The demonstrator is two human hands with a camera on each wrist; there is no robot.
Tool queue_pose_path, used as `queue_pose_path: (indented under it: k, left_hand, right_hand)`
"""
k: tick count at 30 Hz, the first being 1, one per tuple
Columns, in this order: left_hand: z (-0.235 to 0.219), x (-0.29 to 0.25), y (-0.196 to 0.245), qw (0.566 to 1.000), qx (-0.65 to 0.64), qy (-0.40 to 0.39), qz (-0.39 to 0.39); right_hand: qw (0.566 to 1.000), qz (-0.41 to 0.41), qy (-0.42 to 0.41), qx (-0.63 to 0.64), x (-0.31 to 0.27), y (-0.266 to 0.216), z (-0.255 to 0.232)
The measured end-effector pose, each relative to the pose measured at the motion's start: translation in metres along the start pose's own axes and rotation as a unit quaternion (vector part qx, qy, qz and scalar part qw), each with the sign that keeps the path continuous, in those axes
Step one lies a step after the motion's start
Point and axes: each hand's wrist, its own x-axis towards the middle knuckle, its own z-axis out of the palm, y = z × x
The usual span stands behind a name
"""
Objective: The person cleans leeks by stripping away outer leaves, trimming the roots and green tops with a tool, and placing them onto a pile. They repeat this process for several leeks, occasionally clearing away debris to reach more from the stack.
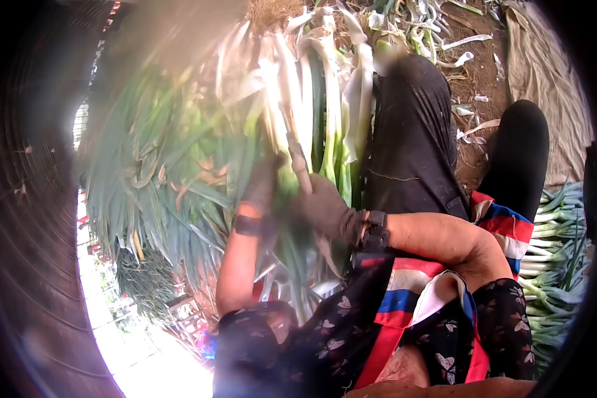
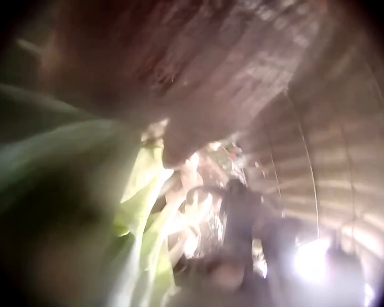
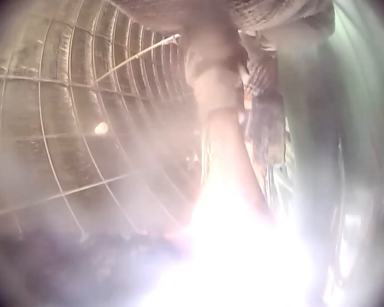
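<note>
A thick bunch of leeks (image 1: 328, 99) lies before the person, white stalks and roots away from the body. My right hand (image 1: 326, 207), in a dark knitted glove, grips a narrow pale brown strip (image 1: 300, 162) that runs up along the stalks. In the right wrist view the same strip (image 3: 225, 137) hangs from the gloved fingers (image 3: 269, 13) into glare. Against the green part of the bunch is my gloved left hand (image 1: 262, 184), blurred. In the left wrist view its glove (image 2: 179, 70) is close over light green leaves (image 2: 147, 192); I cannot tell whether its fingers close round them.
A big heap of leek leaves (image 1: 159, 166) spreads to the left. Trimmed scraps (image 1: 467, 58) lie on the bare soil beyond the knees. A tan cloth (image 1: 544, 86) is at the far right, with stacked leeks (image 1: 554, 278) below it. A curved ribbed wall (image 1: 30, 232) rises at left.
</note>
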Motion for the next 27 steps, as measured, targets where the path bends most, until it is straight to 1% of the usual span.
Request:
queue_pose_path:
  k: [2,3,4,5,6,8,9,10,11,12,13,15,16,17,18,19,21,22,23,24,25,27]
  left_hand:
    - [-0.004,0.020,-0.012,0.987,0.140,-0.018,0.082]
    - [-0.009,0.042,-0.019,0.948,0.282,-0.030,0.144]
    - [-0.008,0.046,-0.015,0.920,0.344,-0.010,0.189]
    - [-0.006,0.051,-0.012,0.885,0.405,0.017,0.231]
    - [0.004,0.041,0.005,0.880,0.391,0.074,0.259]
    - [0.008,0.048,0.015,0.885,0.366,0.109,0.267]
    - [0.005,0.066,0.014,0.896,0.357,0.088,0.248]
    - [0.002,0.080,0.005,0.907,0.347,0.067,0.229]
    - [0.001,0.086,-0.011,0.959,0.203,0.050,0.190]
    - [0.001,0.083,-0.017,0.931,0.251,0.056,0.260]
    - [0.004,0.075,-0.022,0.895,0.298,0.061,0.328]
    - [0.012,0.064,-0.025,0.823,0.449,0.043,0.345]
    - [0.022,0.049,-0.011,0.782,0.550,0.022,0.292]
    - [0.031,0.034,0.004,0.730,0.642,0.001,0.234]
    - [0.034,0.025,0.008,0.666,0.725,-0.020,0.173]
    - [0.031,0.020,-0.001,0.691,0.684,0.024,0.230]
    - [0.026,0.013,-0.023,0.727,0.586,0.114,0.338]
    - [0.026,0.014,-0.029,0.753,0.559,0.125,0.325]
    - [0.026,0.017,-0.035,0.776,0.531,0.136,0.312]
    - [0.029,0.014,-0.030,0.782,0.513,0.148,0.321]
    - [0.031,0.011,-0.025,0.788,0.494,0.159,0.331]
    - [0.035,-0.001,-0.015,0.767,0.474,0.188,0.389]
  right_hand:
    - [0.997,-0.057,0.006,-0.043,0.018,-0.006,-0.013]
    - [0.995,-0.077,-0.005,-0.056,0.025,-0.006,-0.017]
    - [0.993,-0.098,-0.016,-0.068,0.031,-0.007,-0.022]
    - [0.987,-0.114,-0.041,-0.106,0.037,-0.009,-0.028]
    - [0.992,-0.082,-0.052,-0.083,0.038,-0.019,-0.031]
    - [0.997,-0.016,-0.070,-0.038,0.038,-0.039,-0.035]
    - [0.995,-0.031,-0.083,-0.052,0.046,-0.037,-0.034]
    - [0.986,-0.089,-0.096,-0.102,0.055,-0.031,-0.034]
    - [0.971,-0.150,-0.104,-0.151,0.063,-0.026,-0.034]
    - [0.952,-0.210,-0.105,-0.197,0.073,-0.020,-0.034]
    - [0.976,-0.147,-0.099,-0.128,0.069,-0.033,-0.038]
    - [0.989,-0.095,-0.086,-0.070,0.066,-0.046,-0.044]
    - [0.988,-0.107,-0.080,-0.084,0.068,-0.049,-0.046]
    - [0.987,-0.108,-0.081,-0.092,0.072,-0.049,-0.047]
    - [0.986,-0.110,-0.082,-0.100,0.077,-0.049,-0.047]
    - [0.985,-0.099,-0.090,-0.104,0.082,-0.045,-0.048]
    - [0.941,-0.194,-0.097,-0.258,0.087,-0.038,-0.047]
    - [0.909,-0.241,-0.090,-0.328,0.089,-0.035,-0.046]
    - [0.892,-0.267,-0.087,-0.353,0.090,-0.032,-0.048]
    - [0.875,-0.292,-0.083,-0.376,0.090,-0.031,-0.049]
    - [0.850,-0.327,-0.057,-0.409,0.096,-0.028,-0.050]
    - [0.790,-0.393,-0.008,-0.470,0.104,-0.030,-0.049]
